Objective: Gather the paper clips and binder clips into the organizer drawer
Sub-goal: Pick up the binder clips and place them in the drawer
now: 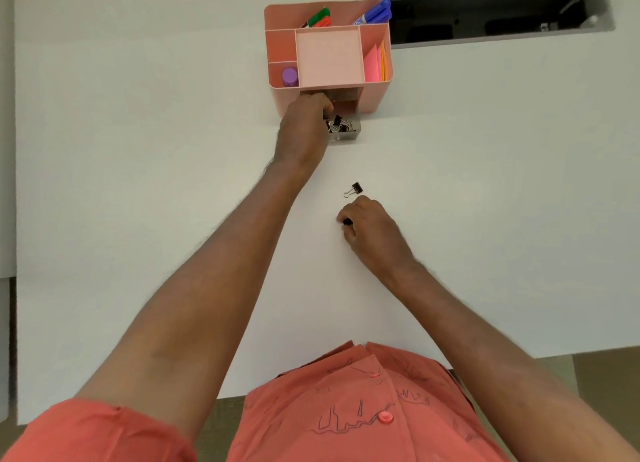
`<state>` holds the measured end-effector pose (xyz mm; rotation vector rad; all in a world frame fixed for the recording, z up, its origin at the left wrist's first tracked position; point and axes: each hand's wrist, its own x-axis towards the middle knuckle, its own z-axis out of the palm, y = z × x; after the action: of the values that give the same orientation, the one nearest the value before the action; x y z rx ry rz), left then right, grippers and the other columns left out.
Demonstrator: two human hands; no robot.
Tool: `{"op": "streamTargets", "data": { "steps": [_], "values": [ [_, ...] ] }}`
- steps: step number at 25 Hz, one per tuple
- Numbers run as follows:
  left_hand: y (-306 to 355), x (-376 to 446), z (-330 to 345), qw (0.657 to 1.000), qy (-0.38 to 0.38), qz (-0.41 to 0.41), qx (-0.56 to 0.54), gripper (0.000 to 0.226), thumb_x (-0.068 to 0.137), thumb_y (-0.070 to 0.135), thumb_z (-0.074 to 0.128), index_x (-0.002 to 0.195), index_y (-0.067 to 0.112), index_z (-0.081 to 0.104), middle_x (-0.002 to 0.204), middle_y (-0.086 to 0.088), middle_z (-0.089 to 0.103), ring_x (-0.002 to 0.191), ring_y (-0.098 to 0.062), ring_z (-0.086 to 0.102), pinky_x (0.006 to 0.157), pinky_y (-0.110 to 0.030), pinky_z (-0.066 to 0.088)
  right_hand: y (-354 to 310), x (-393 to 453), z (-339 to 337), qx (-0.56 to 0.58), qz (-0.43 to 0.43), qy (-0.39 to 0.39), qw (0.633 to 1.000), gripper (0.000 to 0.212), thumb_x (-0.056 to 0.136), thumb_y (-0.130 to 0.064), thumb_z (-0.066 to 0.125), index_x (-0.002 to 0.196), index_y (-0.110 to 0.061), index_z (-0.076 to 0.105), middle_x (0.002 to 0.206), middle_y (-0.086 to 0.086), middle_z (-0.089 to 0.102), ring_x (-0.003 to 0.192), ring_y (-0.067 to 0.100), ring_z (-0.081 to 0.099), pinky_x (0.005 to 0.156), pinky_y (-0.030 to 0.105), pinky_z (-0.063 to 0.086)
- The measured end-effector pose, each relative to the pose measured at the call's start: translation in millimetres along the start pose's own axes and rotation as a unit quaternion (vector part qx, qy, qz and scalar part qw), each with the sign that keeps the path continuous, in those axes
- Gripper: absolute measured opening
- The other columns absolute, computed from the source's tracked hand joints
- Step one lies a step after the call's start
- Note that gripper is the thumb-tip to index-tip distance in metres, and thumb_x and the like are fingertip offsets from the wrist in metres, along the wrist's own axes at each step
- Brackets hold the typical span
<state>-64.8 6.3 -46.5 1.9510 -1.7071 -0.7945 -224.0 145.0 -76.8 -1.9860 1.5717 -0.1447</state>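
A pink desk organizer (pixel 375 96) stands at the far middle of the white table. Its clear drawer (pixel 349 135) is pulled out toward me and holds several black binder clips (pixel 341 124). My left hand (pixel 304 126) reaches over the drawer's left side, fingers curled above the clips; what they hold is hidden. One black binder clip (pixel 354 189) lies loose on the table. Just below it my right hand (pixel 369 228) rests on the table, fingers pinched on a small black binder clip (pixel 347 222).
The organizer's top compartments hold markers (pixel 375 13), a purple-capped item (pixel 290 76) and pink sticky notes (pixel 372 65). A dark cable slot (pixel 485 15) opens in the table at the far right. The white table (pixel 138 150) spreads wide on both sides.
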Motion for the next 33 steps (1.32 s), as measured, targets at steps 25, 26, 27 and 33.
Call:
{"op": "streamTargets", "data": {
  "steps": [25,26,27,33],
  "values": [
    [-17,-90,47,0.998,-0.046,0.018,-0.028,0.025,0.095,0.011,0.063,0.121,0.012,0.066,0.117,-0.006,0.060,0.108,-0.021,0.058,0.091,-0.029,0.050,-25,142,-74,0.036,-0.038,0.102,0.993,0.027,0.095,-0.001,0.059,0.112,-0.015,0.074,0.119,0.003,0.068,0.106,0.014,0.064,0.090,0.020,0.051],
    [-17,-88,42,0.999,-0.023,0.016,-0.047,0.025,0.095,0.011,0.065,0.119,0.012,0.066,0.116,-0.006,0.060,0.106,-0.021,0.059,0.092,-0.030,0.050,-24,143,-73,0.035,-0.036,0.101,0.994,0.028,0.096,-0.001,0.058,0.113,-0.015,0.074,0.119,0.004,0.069,0.107,0.015,0.064,0.092,0.022,0.052],
    [-17,-84,36,0.998,0.003,0.017,-0.061,0.025,0.094,0.010,0.066,0.119,0.011,0.066,0.116,-0.006,0.060,0.104,-0.021,0.059,0.093,-0.031,0.051,-23,143,-72,0.037,-0.033,0.103,0.993,0.029,0.096,-0.002,0.057,0.115,-0.015,0.074,0.119,0.004,0.070,0.108,0.016,0.064,0.094,0.024,0.052],
    [-11,-36,9,0.992,0.093,0.044,-0.073,0.029,0.091,0.003,0.065,0.119,0.010,0.067,0.116,-0.007,0.062,0.103,-0.019,0.060,0.090,-0.024,0.050,-13,128,-67,0.109,-0.028,0.177,0.978,0.029,0.096,0.000,0.054,0.113,-0.011,0.075,0.113,0.005,0.071,0.101,0.014,0.066,0.089,0.022,0.055]
  ]
}}
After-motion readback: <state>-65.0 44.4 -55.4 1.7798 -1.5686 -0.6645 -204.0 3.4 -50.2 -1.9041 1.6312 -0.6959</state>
